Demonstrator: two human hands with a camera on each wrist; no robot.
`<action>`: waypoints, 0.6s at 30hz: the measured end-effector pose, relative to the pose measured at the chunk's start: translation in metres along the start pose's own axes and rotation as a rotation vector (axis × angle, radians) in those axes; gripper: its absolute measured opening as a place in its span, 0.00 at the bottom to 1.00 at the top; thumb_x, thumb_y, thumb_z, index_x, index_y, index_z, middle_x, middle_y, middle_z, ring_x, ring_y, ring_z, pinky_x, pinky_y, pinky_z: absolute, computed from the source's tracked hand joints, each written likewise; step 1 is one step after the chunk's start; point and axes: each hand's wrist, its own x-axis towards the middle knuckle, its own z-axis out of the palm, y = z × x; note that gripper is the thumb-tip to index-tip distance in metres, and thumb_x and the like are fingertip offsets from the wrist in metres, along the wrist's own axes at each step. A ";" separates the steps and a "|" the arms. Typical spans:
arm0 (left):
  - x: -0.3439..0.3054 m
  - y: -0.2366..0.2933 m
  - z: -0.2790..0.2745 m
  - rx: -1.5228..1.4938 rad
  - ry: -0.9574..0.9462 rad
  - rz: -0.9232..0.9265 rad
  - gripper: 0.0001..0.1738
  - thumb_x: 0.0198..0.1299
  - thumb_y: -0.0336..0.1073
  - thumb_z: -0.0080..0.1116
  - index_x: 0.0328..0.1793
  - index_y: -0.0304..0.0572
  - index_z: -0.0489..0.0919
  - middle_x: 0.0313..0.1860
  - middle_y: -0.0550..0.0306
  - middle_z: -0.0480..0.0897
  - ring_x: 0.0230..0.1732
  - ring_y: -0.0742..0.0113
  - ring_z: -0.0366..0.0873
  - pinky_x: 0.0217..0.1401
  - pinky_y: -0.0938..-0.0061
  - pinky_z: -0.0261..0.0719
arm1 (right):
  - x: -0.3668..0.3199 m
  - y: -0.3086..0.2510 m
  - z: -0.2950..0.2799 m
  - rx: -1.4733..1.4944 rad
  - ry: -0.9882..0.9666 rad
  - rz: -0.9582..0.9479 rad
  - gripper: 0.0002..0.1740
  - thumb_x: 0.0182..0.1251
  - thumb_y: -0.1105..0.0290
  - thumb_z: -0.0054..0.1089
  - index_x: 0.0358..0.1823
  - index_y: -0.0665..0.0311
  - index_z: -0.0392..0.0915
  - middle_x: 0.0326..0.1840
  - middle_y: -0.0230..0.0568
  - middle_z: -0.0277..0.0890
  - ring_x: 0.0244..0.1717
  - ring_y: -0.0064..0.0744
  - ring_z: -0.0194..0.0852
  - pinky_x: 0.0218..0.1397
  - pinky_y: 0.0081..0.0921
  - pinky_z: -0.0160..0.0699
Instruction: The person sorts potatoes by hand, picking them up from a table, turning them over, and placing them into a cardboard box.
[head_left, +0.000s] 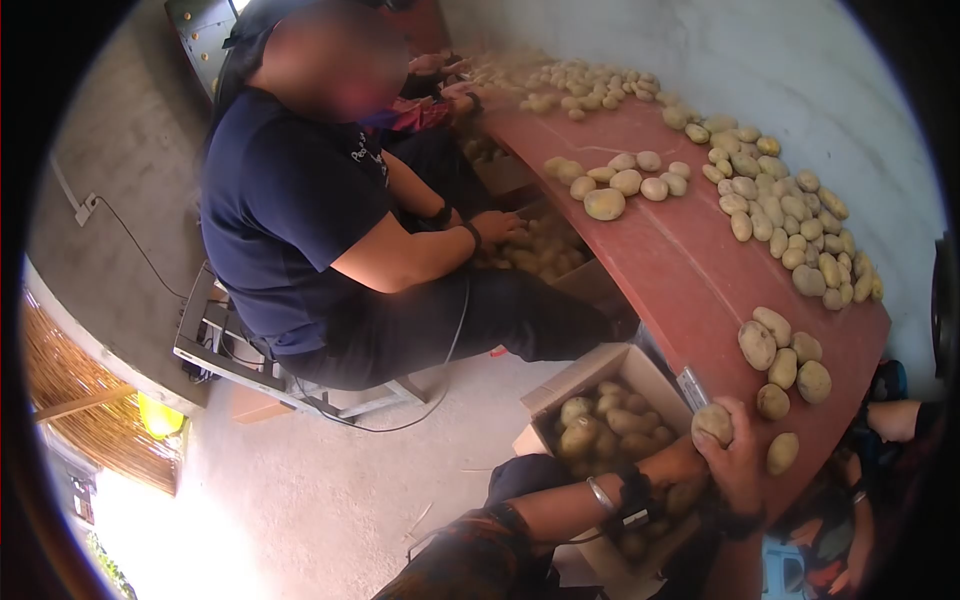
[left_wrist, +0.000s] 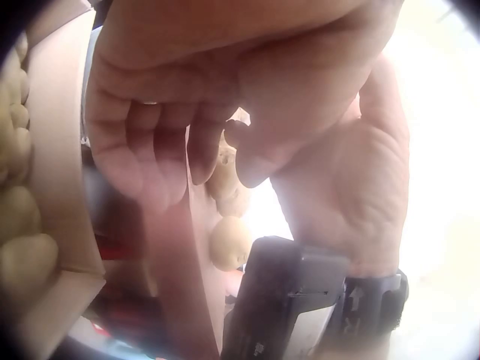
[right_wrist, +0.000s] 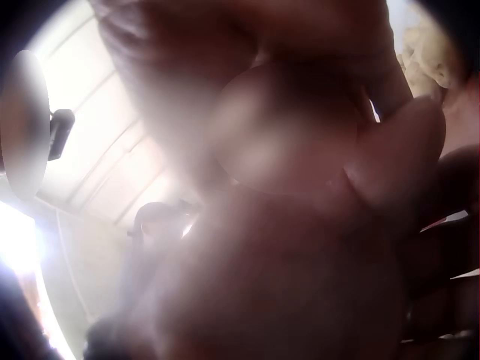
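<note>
A round, brownish potato (head_left: 712,425) is gripped in my right hand (head_left: 742,458), fingers and thumb wrapped around it, over the near edge of the red table (head_left: 650,260). Just left of it, my left hand (head_left: 676,462) reaches across the cardboard box (head_left: 560,385) of potatoes. In the left wrist view, the left hand's fingers (left_wrist: 161,150) hang loosely bent with nothing visible between them, close to the right wrist. Several loose potatoes (head_left: 783,368) lie on the table beyond the right hand, and a single potato (head_left: 782,453) sits beside it.
A long pile of potatoes (head_left: 790,215) runs along the wall, with a smaller group (head_left: 625,182) farther up the table. A metal strip (head_left: 692,388) is at the table's edge. Another person (head_left: 290,220) sits at left, one hand in a second potato box (head_left: 545,245).
</note>
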 end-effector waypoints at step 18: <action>0.029 -0.083 0.018 -0.168 -0.024 -0.176 0.04 0.56 0.30 0.50 0.39 0.42 0.71 0.28 0.62 0.73 0.27 0.75 0.70 0.22 0.79 0.68 | -0.006 -0.006 -0.001 -0.135 0.031 -0.056 0.25 0.52 0.73 0.62 0.52 0.67 0.65 0.43 0.47 0.69 0.45 0.38 0.69 0.51 0.29 0.67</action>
